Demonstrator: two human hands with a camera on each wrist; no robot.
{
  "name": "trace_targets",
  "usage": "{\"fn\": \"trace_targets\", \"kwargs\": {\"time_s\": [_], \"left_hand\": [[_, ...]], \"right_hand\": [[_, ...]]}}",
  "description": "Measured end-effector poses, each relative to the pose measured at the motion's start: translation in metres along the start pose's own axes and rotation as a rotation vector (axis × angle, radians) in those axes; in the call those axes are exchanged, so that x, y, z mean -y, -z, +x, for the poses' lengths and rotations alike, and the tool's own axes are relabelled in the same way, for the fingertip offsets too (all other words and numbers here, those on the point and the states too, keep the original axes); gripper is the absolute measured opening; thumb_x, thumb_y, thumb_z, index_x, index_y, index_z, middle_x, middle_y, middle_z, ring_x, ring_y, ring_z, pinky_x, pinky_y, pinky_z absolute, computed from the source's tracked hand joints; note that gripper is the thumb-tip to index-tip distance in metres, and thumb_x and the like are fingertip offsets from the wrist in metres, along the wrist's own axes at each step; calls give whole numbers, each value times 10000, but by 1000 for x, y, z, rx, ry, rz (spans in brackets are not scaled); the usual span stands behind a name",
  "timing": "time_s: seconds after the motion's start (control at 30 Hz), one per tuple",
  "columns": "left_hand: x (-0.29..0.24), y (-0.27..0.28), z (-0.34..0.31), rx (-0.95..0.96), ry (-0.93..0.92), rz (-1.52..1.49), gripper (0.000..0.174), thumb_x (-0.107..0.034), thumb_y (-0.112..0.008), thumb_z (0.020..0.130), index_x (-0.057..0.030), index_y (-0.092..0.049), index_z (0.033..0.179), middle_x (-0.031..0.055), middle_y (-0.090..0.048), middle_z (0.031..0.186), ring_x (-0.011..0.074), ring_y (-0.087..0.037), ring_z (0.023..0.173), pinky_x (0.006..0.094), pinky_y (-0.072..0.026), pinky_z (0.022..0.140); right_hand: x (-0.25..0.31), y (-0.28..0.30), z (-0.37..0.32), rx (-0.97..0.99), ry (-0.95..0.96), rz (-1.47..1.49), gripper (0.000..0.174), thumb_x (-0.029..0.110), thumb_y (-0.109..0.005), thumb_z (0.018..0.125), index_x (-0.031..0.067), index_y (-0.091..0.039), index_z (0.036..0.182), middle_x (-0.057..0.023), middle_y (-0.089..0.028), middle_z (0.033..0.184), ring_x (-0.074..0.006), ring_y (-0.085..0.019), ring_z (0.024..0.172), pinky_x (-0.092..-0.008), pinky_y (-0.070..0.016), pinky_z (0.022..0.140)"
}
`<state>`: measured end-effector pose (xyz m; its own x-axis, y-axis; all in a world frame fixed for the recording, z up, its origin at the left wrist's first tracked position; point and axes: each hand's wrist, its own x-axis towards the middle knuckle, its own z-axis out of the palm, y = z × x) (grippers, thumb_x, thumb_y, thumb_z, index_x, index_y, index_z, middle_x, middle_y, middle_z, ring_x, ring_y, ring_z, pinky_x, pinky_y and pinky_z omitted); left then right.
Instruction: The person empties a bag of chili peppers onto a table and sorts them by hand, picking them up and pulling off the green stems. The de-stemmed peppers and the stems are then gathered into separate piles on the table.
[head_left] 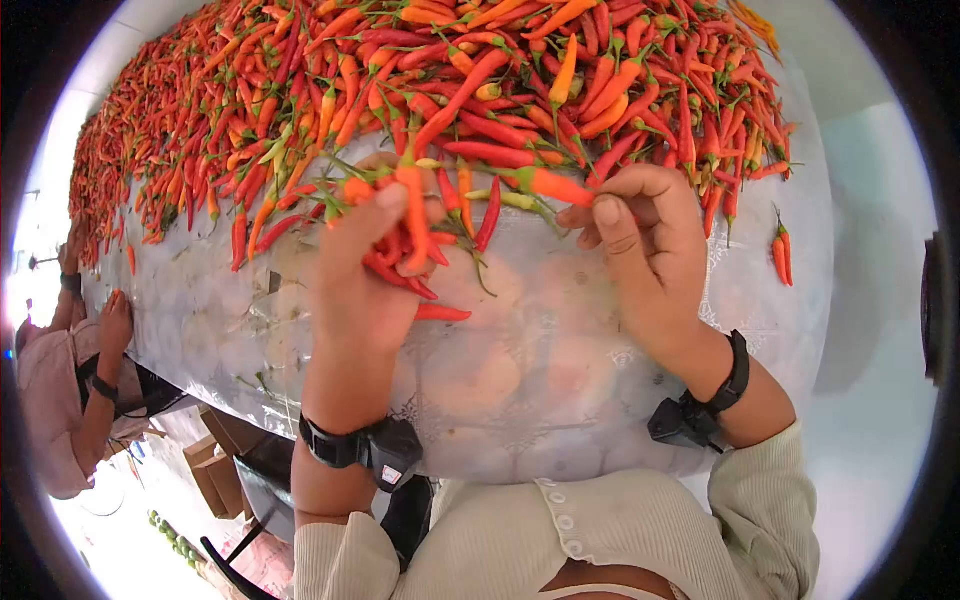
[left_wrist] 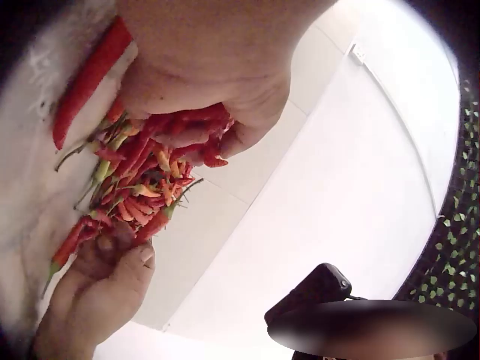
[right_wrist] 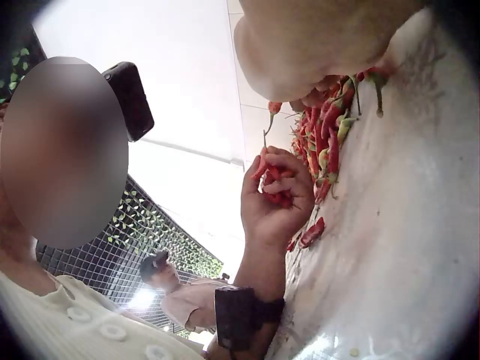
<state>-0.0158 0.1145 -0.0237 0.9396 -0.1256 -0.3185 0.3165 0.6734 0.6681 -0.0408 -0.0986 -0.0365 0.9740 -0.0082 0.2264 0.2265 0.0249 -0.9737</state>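
My left hand (head_left: 358, 275) holds a small bunch of red chili peppers (head_left: 416, 220) in its curled fingers, with the thumb across them. In the right wrist view the bunch (right_wrist: 277, 198) shows within the palm. Facing it, my right hand (head_left: 650, 245) pinches one orange-red chili (head_left: 555, 186) between thumb and fingers, its green stem pointing toward the left hand. That same pepper (left_wrist: 155, 225) shows beside the right thumb in the left wrist view. A single red chili (head_left: 442, 313) lies on the table just below the left hand.
A large heap of red and orange chilies (head_left: 480, 75) covers the far part of the table. The table has a shiny, patterned plastic cover (head_left: 560, 410). Two joined chilies (head_left: 781, 252) lie apart at the right. Another person (head_left: 75, 400) is at the table's left side, near cardboard boxes (head_left: 215, 475).
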Motion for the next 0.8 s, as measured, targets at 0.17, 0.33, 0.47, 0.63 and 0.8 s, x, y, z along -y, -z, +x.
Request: {"fn": "trace_targets", "kwargs": {"time_s": [0.17, 0.33, 0.47, 0.63, 0.8], "left_hand": [[15, -15, -7, 113, 61, 120, 351, -53, -678, 783, -22, -531, 1100, 89, -632, 928, 136, -610, 742, 239, -459, 562], [16, -14, -8, 186, 143, 128, 391, -18, -716, 752, -34, -523, 1092, 62, -629, 936, 123, -606, 806, 247, -480, 633], [17, -19, -10, 132, 112, 122, 402, -9, -735, 725, -40, -524, 1066, 52, -625, 934, 113, -598, 817, 248, -481, 668], [7, -3, -7, 193, 5, 131, 372, -66, -692, 740, -46, -517, 1068, 68, -614, 933, 144, -603, 825, 276, -500, 702], [-19, 12, -6, 224, -137, -136, 438, -97, -632, 785, -46, -466, 1187, 54, -504, 986, 159, -527, 923, 293, -514, 680]], "right_hand": [[-2, 3, -6, 142, 53, -201, 237, 147, -607, 899, 36, -502, 1080, -74, -612, 923, -115, -606, 708, -237, -441, 588], [6, -1, -9, 269, 75, -332, 359, 186, -659, 839, 50, -543, 1150, -118, -617, 989, -212, -608, 720, -299, -458, 627], [16, -2, -2, 393, 283, -479, 337, 201, -650, 826, 45, -572, 1115, -139, -610, 1043, -302, -589, 879, -390, -462, 737], [15, -1, 5, 461, 467, -459, 331, 145, -628, 818, 38, -577, 1127, -154, -601, 1065, -339, -578, 919, -407, -460, 802], [3, -4, 12, 319, 462, -735, 337, 24, -569, 773, 21, -590, 1109, -140, -588, 1105, -319, -555, 993, -395, -456, 862]]}}
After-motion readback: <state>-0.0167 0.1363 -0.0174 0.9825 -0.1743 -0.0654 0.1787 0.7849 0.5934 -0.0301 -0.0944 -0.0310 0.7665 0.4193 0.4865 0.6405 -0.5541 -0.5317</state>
